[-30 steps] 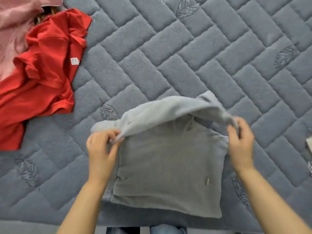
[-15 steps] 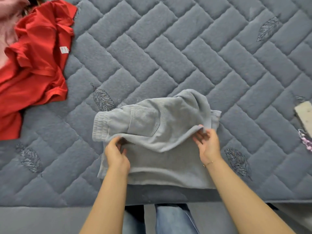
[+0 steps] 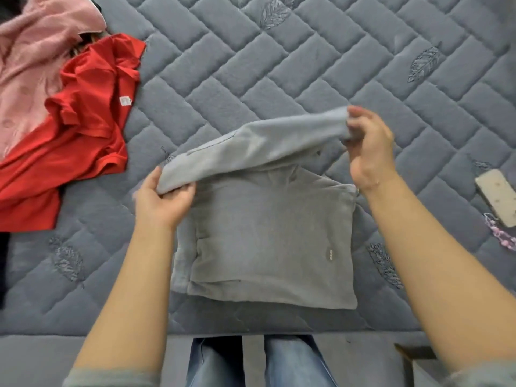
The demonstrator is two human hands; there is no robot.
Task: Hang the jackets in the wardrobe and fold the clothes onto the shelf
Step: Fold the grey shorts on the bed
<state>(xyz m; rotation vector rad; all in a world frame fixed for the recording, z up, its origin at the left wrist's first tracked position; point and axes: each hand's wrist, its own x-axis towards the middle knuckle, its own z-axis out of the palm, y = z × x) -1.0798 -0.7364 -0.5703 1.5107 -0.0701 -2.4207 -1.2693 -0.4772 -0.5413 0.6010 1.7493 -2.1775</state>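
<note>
- Head view, landmark: the quilted grey mattress (image 3: 307, 65); every place below is given against it.
- Grey garment (image 3: 268, 233): lies near the mattress's near edge, roughly at its middle, in front of the person's knees. The lower part is flat and already folded into a squarish stack; the top flap is lifted clear of it.
- Left hand (image 3: 164, 202): fingers and thumb curled round the left end of the lifted flap, pinching it.
- Right hand (image 3: 368, 146): fingers closed on the right end of the same flap, held higher and farther from the mattress's near edge than the left.
- Long axis of the flap: runs left to right across the mattress and slants, the right end raised toward the far side. The flat stack sits roughly square to the near edge, a small label showing near its right side.
- Step in hand, as a judgement: folding, with one fold still open; shelving not yet begun.
- Next move, as a judgement: the flap needs laying level over the stack, edges matched, then smoothing flat.
- Red shirt (image 3: 83, 121): crumpled at the mattress's left side, well apart from the grey garment.
- Pink garment (image 3: 30, 65): at the far left corner, touching the red shirt.
- Phone (image 3: 497, 196): at the right edge of the mattress, with pink beads (image 3: 502, 236) just beside it.
</note>
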